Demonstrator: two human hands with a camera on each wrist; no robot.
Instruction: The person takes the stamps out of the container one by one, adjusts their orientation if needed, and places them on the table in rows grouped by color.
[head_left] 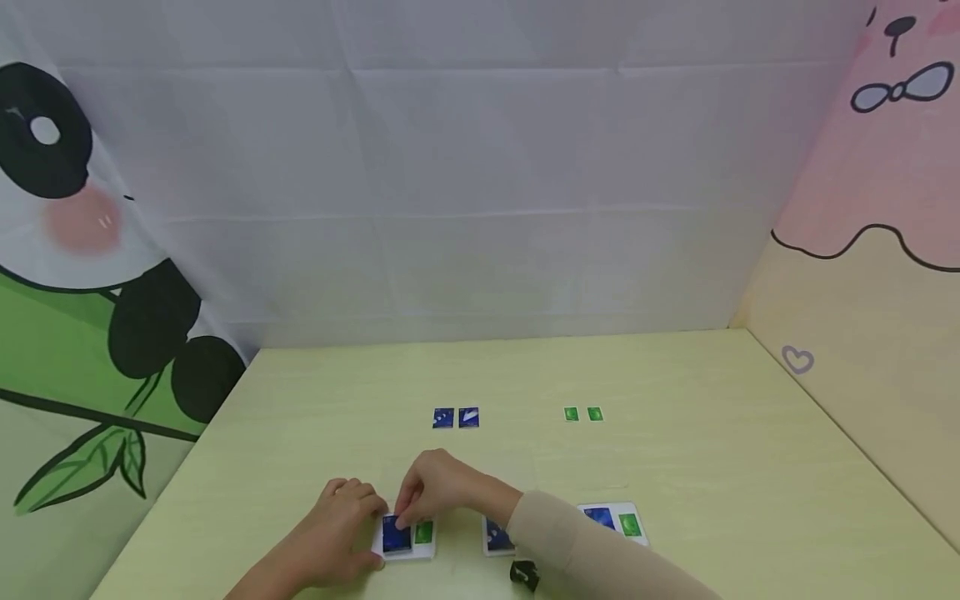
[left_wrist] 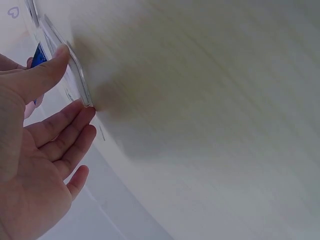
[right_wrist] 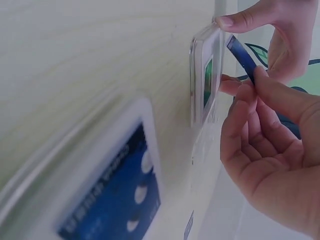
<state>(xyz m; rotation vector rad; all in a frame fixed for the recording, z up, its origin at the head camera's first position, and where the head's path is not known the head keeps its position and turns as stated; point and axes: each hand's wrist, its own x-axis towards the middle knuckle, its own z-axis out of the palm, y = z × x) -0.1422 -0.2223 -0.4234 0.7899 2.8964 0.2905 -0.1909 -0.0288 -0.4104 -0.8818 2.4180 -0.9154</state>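
My left hand (head_left: 337,529) grips the left part of a flat white case (head_left: 422,553) with a clear rim, thumb at one edge and fingertips at the opposite one. Between thumb and fingers, my right hand (head_left: 442,485) pinches a small blue card (head_left: 396,537). In the right wrist view that blue card (right_wrist: 241,57) is tilted and stands off the case's face. A small green picture (head_left: 424,532) shows on the right part of the same case. The lower edge of the blue card is partly hidden by my fingers in the right wrist view.
Two more white cases, a middle one (head_left: 489,552) and a right one (head_left: 637,537), lie partly under my right sleeve. Farther back are two blue cards (head_left: 443,418) and two green cards (head_left: 572,413). A black object (head_left: 524,574) sits near the front. Fabric walls surround the table (head_left: 697,417).
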